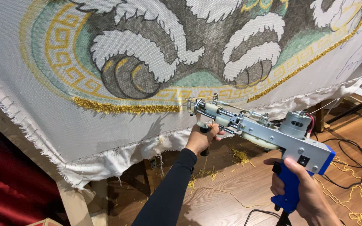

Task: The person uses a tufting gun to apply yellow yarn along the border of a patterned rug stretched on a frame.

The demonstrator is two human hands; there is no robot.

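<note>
Blue-handled tufting gun point(265, 134), right hand point(302, 192) clenching rear grip, left hand point(200, 138) clenching front handle

Taking the tufting gun point(256, 129) as the landmark: its needle end points left and touches the stretched backing cloth point(42, 113), which spreads above and behind it. The left hand point(200, 138) sits under the gun's front, closed on the front handle; the right hand point(304, 192) is below its rear, wrapped round the rear grip. Under the gun lies the wooden floor point(231, 192) — yarn scraps point(239, 155) directly beneath, a cable point(348, 167) to the right. The frame post point(78, 203) stands well to the lower left.
</note>
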